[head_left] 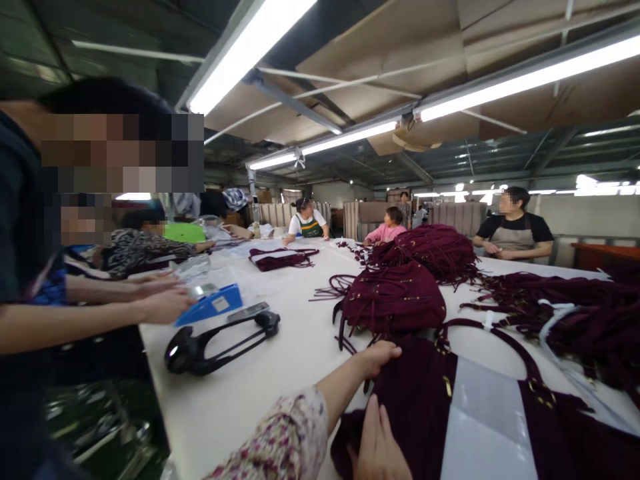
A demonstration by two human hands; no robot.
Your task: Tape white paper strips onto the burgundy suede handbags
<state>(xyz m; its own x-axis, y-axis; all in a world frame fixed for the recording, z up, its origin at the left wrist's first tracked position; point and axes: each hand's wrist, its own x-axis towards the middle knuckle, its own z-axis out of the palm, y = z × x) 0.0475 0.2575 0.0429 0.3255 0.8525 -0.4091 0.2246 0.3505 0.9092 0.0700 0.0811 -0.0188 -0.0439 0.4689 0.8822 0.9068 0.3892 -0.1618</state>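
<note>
A burgundy handbag [415, 400] lies in front of me, with gold-coloured hardware, a curved handle and a pale wrapping band [483, 427] around its body. My left hand [379, 358], below a floral sleeve, grips the bag's upper left edge; its fingertips are partly hidden. Lower down, my right hand [379, 443] lies against the bag's left side with its fingers stretched out. Just beyond is another burgundy bag [393, 297] with dangling straps, close to my left hand.
A white table [215, 407] carries piled burgundy bags [430, 250] and straps [575, 313]. To the left are a black handled device [225, 343] and a blue holder [215, 303] at a co-worker's hands [165, 300]. Other people sit around the far side.
</note>
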